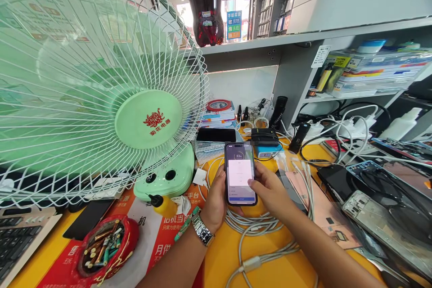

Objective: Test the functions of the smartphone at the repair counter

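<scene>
A smartphone [240, 173] with a lit screen stands upright above the yellow table [226, 256], showing a white panel and "83%". My left hand [215, 200] grips it from the left side; a metal watch and a green bracelet sit on that wrist. My right hand [270, 189] holds its right edge, with the thumb resting on the screen. White charging cables [256, 229] lie coiled under both hands.
A large green table fan [101, 94] fills the left. A red dish of batteries [104, 247] and a keyboard [16, 238] sit at the front left. Phone parts and opened phones [378, 207] lie right. A cola bottle [205, 4] stands on the shelf.
</scene>
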Available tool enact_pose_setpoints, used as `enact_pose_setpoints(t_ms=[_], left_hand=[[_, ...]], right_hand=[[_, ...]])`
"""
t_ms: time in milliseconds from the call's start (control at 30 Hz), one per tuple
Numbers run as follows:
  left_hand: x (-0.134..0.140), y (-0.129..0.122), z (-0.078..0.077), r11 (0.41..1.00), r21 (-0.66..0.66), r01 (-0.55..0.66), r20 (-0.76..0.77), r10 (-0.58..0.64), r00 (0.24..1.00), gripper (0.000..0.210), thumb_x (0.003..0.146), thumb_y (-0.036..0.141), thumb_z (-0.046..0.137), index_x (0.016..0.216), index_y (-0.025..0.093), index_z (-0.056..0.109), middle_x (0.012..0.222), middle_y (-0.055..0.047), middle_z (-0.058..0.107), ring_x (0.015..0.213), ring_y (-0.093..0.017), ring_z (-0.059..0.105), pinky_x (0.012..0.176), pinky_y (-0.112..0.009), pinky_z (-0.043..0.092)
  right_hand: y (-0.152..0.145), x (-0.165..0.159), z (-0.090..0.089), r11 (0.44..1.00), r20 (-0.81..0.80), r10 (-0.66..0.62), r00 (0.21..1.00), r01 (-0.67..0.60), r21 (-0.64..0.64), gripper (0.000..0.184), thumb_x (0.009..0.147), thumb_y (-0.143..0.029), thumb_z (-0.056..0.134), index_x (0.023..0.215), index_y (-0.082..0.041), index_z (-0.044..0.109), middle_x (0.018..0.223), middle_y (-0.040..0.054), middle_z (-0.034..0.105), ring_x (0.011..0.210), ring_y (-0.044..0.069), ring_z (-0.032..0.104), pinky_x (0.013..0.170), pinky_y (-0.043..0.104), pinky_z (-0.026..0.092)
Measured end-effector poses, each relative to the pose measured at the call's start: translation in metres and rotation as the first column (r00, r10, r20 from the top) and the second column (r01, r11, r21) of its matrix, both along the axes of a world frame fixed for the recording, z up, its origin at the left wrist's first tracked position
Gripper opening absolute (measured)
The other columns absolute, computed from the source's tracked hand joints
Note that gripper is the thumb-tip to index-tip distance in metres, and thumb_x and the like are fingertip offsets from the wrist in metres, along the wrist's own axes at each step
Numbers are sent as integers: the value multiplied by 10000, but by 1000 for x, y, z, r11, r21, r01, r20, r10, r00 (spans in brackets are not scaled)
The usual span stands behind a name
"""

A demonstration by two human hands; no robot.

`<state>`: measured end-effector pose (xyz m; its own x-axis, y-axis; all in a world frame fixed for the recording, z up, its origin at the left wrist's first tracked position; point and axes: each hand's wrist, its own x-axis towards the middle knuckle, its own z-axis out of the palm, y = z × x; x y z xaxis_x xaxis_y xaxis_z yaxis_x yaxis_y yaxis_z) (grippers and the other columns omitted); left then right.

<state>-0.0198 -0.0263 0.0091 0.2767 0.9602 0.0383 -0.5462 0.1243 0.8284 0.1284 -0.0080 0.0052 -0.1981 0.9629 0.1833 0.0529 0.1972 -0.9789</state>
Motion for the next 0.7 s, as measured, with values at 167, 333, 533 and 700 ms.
enact_pose_setpoints(t_ms=[167,333,533,700], left_hand=[[0,0,-1,1000,8,0,3,0,1000,439,947,417,330,1331,226,424,1121,-80,589,820,-197,605,598,-289,551],[0,0,-1,1000,10,-15,-5,15,1000,446,944,435,339,1325,228,442,1122,-79,586,811,-196,608,600,-292,554],[0,0,-1,1000,-10,-7,-12,7,1000,455,949,439,336,1348,244,430,1126,-78,583,807,-192,610,604,-292,554],[0,0,-1,1000,-4,-7,1,7,1000,444,952,424,335,1344,240,431,1128,-78,589,817,-194,613,613,-289,554]], right_hand=[[0,-2,2,1000,6,-14,1000,14,-16,367,802,-257,540,1159,-170,549,1069,87,668,922,223,632,794,358,503],[0,-1,2,998,-9,-57,998,58,21,325,841,-251,476,1140,-208,597,1101,50,675,985,212,618,834,333,492],[0,2,3,986,42,-167,985,167,6,356,859,-256,405,1111,-227,656,1117,27,680,1127,220,556,854,297,483],[-1,0,6,999,13,-44,999,43,21,359,840,-259,461,1169,-206,595,1144,43,661,1072,216,587,881,321,479]])
